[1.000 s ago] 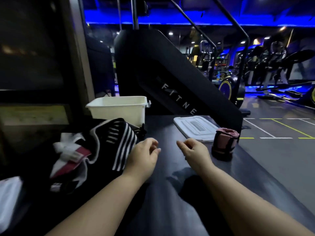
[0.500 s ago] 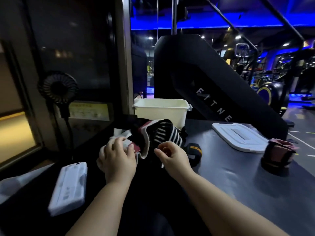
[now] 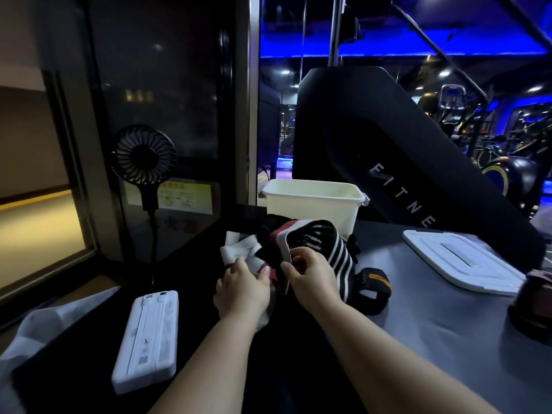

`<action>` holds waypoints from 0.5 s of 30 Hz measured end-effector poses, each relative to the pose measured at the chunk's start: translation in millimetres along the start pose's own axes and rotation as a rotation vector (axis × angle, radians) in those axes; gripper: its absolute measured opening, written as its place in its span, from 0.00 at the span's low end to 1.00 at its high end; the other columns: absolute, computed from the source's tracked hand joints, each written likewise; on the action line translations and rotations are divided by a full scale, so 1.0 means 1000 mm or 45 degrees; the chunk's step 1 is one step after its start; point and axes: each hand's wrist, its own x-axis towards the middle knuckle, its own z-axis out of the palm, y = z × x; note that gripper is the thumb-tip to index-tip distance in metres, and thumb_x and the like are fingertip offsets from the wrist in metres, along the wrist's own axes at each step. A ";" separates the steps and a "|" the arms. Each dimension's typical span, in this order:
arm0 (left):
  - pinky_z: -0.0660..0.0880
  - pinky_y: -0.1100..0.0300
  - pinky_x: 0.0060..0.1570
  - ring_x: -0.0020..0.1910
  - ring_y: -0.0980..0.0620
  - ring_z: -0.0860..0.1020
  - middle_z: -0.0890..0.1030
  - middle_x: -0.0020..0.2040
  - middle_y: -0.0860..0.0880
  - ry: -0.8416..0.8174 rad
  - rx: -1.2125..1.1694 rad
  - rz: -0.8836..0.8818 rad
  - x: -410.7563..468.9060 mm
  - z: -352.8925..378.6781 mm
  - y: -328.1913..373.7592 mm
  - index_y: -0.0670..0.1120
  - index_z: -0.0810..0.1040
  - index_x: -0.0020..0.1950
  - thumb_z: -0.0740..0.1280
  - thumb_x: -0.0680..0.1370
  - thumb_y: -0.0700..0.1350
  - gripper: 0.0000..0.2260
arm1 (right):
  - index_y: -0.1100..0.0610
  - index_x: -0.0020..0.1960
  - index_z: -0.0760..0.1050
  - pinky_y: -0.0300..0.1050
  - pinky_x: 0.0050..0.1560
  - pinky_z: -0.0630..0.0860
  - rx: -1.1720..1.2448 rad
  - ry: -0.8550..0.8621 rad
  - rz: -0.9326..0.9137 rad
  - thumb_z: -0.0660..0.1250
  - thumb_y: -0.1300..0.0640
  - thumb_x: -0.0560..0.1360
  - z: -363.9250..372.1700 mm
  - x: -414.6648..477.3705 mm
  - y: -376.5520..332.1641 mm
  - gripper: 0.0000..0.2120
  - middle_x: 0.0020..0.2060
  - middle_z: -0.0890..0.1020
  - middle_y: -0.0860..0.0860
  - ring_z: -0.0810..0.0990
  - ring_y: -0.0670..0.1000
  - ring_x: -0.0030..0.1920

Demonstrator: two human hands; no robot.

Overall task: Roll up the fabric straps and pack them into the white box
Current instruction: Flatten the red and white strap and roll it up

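The dark table holds a heap of fabric straps right under the fingers. Behind the fingers sits the white box (open on top). To their right lie a rolled black strap and a white lid. To their left lies a white power bank.

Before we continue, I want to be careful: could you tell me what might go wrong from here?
The left hand and right hand both grip the tangled straps; pulling one free could drag the others along or shove the white box behind them. The orange-striped strap lies right against the pile and could get caught up.
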 end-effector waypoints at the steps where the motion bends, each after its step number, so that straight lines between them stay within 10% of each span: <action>1: 0.69 0.48 0.62 0.67 0.41 0.68 0.70 0.69 0.45 0.010 0.003 0.004 0.001 0.001 -0.002 0.48 0.65 0.72 0.58 0.79 0.62 0.27 | 0.48 0.59 0.76 0.39 0.49 0.68 0.014 0.007 -0.007 0.68 0.47 0.75 0.001 0.000 0.000 0.14 0.52 0.77 0.46 0.75 0.45 0.49; 15: 0.74 0.61 0.46 0.47 0.54 0.79 0.81 0.46 0.53 -0.085 -0.887 0.237 -0.003 0.001 -0.010 0.54 0.77 0.50 0.64 0.80 0.47 0.04 | 0.47 0.70 0.70 0.31 0.58 0.69 0.165 -0.134 -0.172 0.67 0.44 0.76 -0.002 -0.018 0.000 0.24 0.59 0.77 0.39 0.74 0.38 0.59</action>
